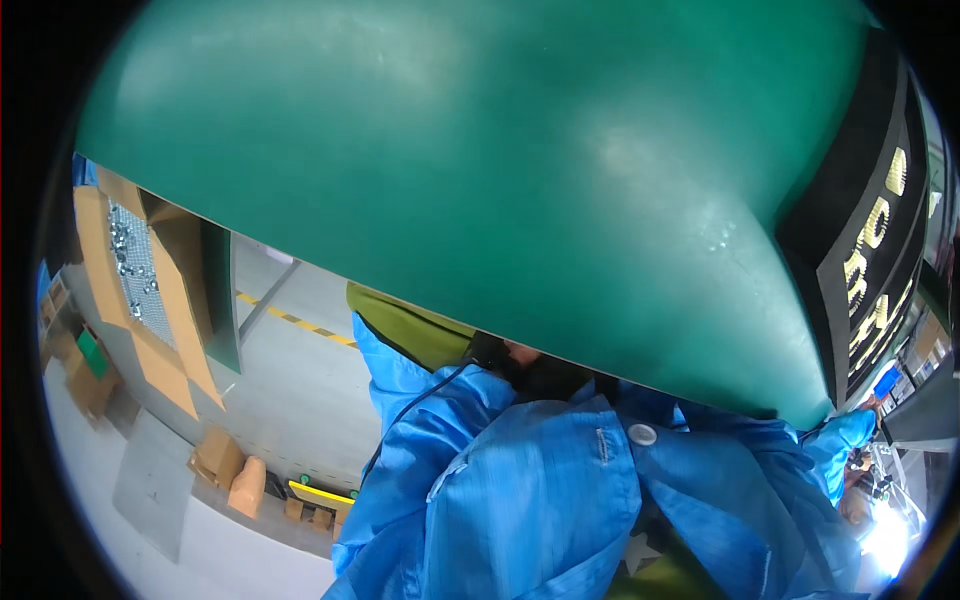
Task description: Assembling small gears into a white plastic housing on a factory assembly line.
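A smooth green tabletop fills the upper part of the head view. My blue jacket lies bunched along its near edge. Neither of my hands can be made out. A small patch of skin shows below the table edge, among dark cloth, but I cannot tell what part of the body it is. On the right of the tabletop stand black trays with pale yellow pieces set in rows.
At the left, an open cardboard box holds many small shiny metal parts. Smaller cartons stand farther down on that side. Yellow-and-black tape marks the grey floor. Another person's blue sleeve and a bright lamp appear at the right.
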Demonstrator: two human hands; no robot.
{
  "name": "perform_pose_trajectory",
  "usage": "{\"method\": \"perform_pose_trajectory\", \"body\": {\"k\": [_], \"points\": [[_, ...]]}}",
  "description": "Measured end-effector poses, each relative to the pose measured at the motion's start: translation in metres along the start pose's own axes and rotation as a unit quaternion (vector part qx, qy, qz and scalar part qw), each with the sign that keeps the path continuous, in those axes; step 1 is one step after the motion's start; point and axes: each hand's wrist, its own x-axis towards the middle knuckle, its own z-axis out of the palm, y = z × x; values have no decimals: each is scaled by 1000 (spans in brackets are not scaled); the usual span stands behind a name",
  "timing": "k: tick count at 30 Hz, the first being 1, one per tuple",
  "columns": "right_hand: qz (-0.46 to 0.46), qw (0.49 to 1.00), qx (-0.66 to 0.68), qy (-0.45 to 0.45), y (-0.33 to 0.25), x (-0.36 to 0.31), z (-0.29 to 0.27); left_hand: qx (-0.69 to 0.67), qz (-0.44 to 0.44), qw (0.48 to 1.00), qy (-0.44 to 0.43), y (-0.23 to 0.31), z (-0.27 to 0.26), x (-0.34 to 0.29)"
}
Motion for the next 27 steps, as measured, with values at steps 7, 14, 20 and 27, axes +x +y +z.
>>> {"method": "perform_pose_trajectory", "body": {"k": [7, 14, 20, 27], "points": [[27, 999, -12, -27, 18, -34, -16, -19, -10, 999, -25, 11, 11, -7], [41, 997, -2, -72, 35, -69, -11, -22, -32, 999, -31, 0, 4, -21], [47, 997, 2, -64, 45, -76, -21, -20, -52, 998, 14, -35, -39, -16], [13, 999, 12, -38, 51, -84, -28, 44, -50, 993, -98, -76, -61, 28]]}}
